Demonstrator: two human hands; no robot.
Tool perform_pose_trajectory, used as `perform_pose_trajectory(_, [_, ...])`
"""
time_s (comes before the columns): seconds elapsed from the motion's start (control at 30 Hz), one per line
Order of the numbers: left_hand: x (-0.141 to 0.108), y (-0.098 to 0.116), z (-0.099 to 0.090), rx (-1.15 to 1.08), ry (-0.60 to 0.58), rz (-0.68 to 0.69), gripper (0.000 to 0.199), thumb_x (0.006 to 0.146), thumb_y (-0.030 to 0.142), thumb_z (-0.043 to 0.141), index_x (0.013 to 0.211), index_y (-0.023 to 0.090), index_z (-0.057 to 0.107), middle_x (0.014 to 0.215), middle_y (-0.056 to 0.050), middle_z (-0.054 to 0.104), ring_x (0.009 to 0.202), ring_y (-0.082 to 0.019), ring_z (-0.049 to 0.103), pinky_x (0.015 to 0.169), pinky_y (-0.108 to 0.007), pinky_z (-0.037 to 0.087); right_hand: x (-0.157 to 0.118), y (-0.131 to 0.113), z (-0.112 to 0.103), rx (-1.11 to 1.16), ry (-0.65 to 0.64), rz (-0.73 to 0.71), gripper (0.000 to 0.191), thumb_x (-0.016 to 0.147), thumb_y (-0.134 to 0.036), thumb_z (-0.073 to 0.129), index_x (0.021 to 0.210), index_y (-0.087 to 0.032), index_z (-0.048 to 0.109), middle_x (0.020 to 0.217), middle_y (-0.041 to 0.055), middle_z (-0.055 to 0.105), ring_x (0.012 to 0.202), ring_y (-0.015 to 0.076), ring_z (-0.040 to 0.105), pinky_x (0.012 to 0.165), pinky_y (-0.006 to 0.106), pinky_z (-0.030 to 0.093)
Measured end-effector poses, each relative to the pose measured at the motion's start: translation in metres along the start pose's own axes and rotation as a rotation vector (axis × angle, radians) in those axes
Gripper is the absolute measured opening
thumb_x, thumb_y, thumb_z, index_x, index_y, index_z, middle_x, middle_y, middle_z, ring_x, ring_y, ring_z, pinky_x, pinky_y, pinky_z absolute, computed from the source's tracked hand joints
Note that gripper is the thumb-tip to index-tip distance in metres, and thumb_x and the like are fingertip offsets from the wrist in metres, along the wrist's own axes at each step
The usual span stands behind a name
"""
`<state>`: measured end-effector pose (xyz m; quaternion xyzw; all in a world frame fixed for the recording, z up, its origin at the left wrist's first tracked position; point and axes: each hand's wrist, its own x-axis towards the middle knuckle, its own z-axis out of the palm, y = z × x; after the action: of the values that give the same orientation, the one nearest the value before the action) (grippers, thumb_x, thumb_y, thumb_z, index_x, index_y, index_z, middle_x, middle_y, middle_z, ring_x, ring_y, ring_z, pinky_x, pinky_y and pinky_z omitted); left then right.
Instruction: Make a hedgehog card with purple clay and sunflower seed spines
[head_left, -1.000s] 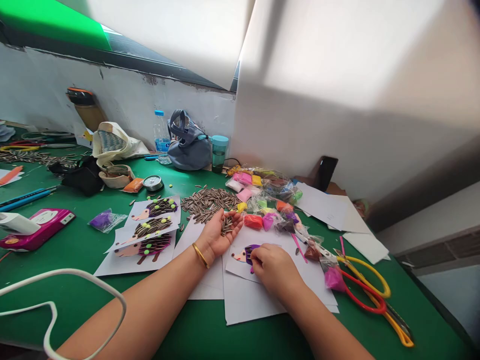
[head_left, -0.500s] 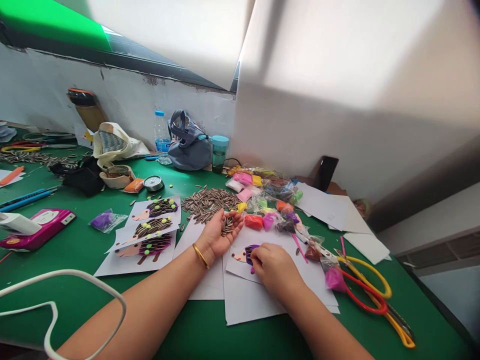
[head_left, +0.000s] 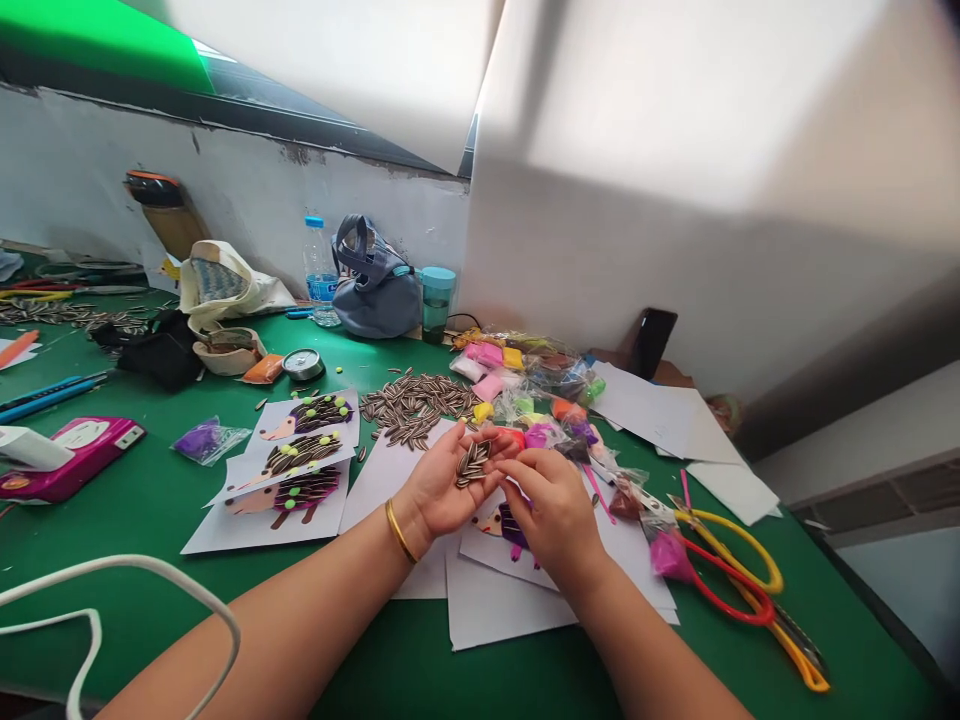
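My left hand (head_left: 437,490) is turned palm up and cupped around a small heap of sunflower seeds (head_left: 473,464). Thumb and fingers of my right hand (head_left: 561,515) are pinched together at the edge of that palm; whether a seed is between them is hidden. Below both hands lies a clay hedgehog (head_left: 514,528) with a pale face and a purple body, partly covered by my right hand, on white paper (head_left: 510,605). Beyond my left hand a large pile of sunflower seeds (head_left: 416,405) spreads over the green table.
Finished-looking hedgehog pictures (head_left: 307,492) lie at left, near a purple clay packet (head_left: 206,440). Colourful clay bags (head_left: 544,375) crowd the back. Scissors with red and yellow handles (head_left: 731,590) lie at right. A white cable (head_left: 150,565) loops at front left. A cup (head_left: 437,305) stands behind.
My right hand has lifted from the purple hedgehog to the seeds in my left palm. My left hand has shifted slightly right, towards it.
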<state>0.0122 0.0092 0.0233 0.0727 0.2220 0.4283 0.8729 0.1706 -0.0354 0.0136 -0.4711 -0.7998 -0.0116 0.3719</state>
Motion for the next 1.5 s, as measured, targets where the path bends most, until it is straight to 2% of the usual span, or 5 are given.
perform_pose_trajectory(0.3, [-0.002,-0.012,0.003,-0.007,-0.034,-0.068,0.039,0.098,0.04,0.04,0.091,0.01,0.064,0.074,-0.006,0.065,0.06,-0.011,0.06,0.057,-0.02,0.05,0.011,-0.006,0.003,-0.046,-0.079,0.008,0.014,0.09,-0.02,0.056,0.087,-0.021,0.069,0.092,0.0055,0.067,0.09,0.0216,0.057,0.079,0.035,0.038])
perform_pose_trajectory(0.73, [0.002,-0.011,0.002,0.003,0.006,-0.068,0.021,0.095,0.023,0.047,0.093,0.011,0.065,0.076,-0.005,0.068,0.059,-0.01,0.063,0.058,-0.018,0.054,0.012,-0.002,0.002,0.03,-0.134,0.019,0.03,0.091,-0.017,0.049,0.117,-0.021,0.063,0.107,0.0082,0.067,0.102,0.0238,0.056,0.085,0.037,0.041])
perform_pose_trajectory(1.0, [0.006,0.007,-0.006,0.065,0.172,0.034,0.01,0.089,0.012,0.054,0.095,0.011,0.062,0.087,-0.009,0.067,0.08,-0.016,0.07,0.065,-0.022,0.058,0.002,0.022,-0.013,0.175,-0.002,0.366,0.01,0.084,-0.021,0.051,0.091,-0.02,0.057,0.082,0.0016,0.061,0.076,0.017,0.054,0.071,0.03,0.043])
perform_pose_trajectory(1.27, [0.016,0.024,-0.018,0.361,0.217,0.206,0.024,0.093,0.031,0.052,0.073,0.016,0.052,0.058,0.006,0.044,0.037,-0.002,0.035,0.033,-0.011,0.017,-0.016,0.045,-0.027,0.211,-0.226,0.516,0.009,0.084,-0.028,0.051,0.084,-0.021,0.057,0.078,0.0008,0.061,0.068,0.016,0.054,0.06,0.027,0.04])
perform_pose_trajectory(1.5, [0.019,0.011,-0.026,0.91,0.087,0.315,0.011,0.062,0.012,0.08,0.065,0.018,0.071,0.065,-0.002,0.064,0.068,-0.016,0.056,0.063,-0.021,0.039,-0.026,0.053,-0.025,0.267,-0.193,0.565,0.009,0.081,-0.028,0.053,0.084,-0.02,0.057,0.077,0.0011,0.062,0.068,0.0167,0.056,0.061,0.028,0.044])
